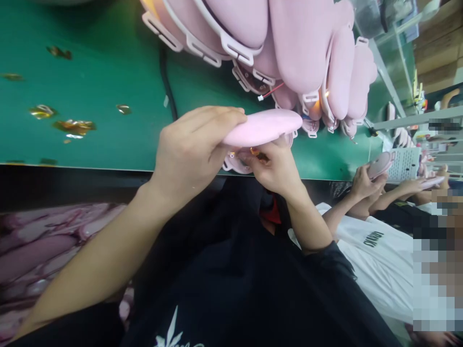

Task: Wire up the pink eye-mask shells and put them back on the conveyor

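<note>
Left hand (191, 154) clamps pink shell (262, 127) flat, just above green tabletop (108, 72) edge, underside exposed. Right hand (275, 168) beneath shell, fingers pinched narrow on small inner part (amber bit, hard to tell). Pile of pink shells (289, 43) beyond, co-worker's hands (365, 180) to right.

Head view, down, close over bench (90, 58)

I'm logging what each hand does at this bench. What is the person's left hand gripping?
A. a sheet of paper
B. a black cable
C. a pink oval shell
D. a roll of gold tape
C: the left hand wraps its fingers over the edge of a pink oval shell, while the right hand works just beneath it.
</note>
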### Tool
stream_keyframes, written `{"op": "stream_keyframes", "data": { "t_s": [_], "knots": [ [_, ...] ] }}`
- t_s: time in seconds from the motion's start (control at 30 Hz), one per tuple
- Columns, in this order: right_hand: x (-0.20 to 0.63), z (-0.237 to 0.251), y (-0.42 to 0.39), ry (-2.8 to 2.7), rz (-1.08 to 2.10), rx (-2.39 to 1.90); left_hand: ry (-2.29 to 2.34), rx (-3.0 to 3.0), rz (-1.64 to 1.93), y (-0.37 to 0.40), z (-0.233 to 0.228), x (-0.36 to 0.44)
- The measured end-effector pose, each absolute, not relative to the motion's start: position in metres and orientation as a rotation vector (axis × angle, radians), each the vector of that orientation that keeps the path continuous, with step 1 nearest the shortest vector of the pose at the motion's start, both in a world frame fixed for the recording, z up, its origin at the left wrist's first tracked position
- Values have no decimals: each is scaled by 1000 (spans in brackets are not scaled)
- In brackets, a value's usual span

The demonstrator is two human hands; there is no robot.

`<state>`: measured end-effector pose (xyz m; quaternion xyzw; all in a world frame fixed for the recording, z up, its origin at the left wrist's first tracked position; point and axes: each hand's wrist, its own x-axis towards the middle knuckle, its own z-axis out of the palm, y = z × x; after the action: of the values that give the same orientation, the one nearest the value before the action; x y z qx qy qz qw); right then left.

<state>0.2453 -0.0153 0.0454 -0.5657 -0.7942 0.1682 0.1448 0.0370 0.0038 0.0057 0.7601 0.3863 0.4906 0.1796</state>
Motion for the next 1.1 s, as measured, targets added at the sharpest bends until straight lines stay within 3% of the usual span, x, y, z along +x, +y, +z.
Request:
{"op": "stream_keyframes", "data": {
  "t_s": [0.1, 0.4, 1.1],
  "knots": [
    [248, 36, -18, -2250, 298, -1706, 1074, 2130, 1376, 2, 5, 37],
    [271, 52, -5, -2081, 743, -1478, 1102, 2100, 1354, -5, 2, 54],
    [267, 59, -10, -2216, 771, -1533, 1128, 2142, 1326, -6, 1, 54]
  ]
}}
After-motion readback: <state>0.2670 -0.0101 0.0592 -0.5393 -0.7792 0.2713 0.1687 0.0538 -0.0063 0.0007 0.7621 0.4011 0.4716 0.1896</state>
